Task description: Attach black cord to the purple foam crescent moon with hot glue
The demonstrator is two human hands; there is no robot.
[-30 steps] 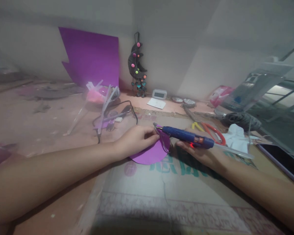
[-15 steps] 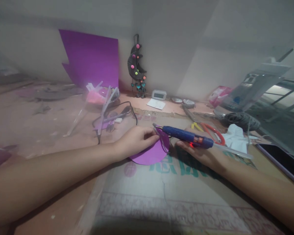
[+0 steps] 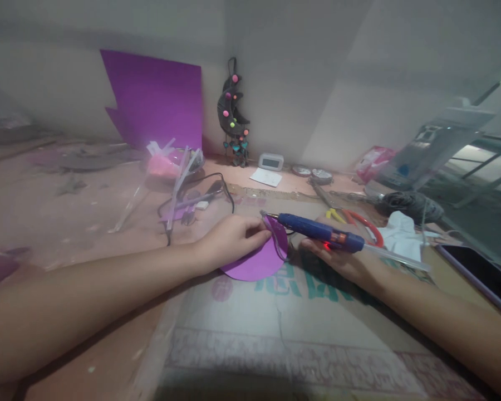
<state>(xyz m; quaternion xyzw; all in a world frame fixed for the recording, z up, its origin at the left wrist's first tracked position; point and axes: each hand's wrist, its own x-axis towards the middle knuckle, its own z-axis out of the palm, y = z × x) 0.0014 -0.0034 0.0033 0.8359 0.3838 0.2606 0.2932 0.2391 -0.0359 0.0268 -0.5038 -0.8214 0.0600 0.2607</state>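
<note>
Scissors point(image 3: 373, 228) lie behind the glue gun point(image 3: 309, 227) the right hand point(image 3: 342, 263) grips; leftward, the left hand point(image 3: 236, 238) pinches purple sheet point(image 3: 256, 264); cardboard point(image 3: 317, 328) stretches in front.

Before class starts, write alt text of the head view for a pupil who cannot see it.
The right hand holds a blue glue gun, its tip by the left hand, which pinches round-edged purple card. A dark moon ornament and larger purple sheet are by the wall.
</note>
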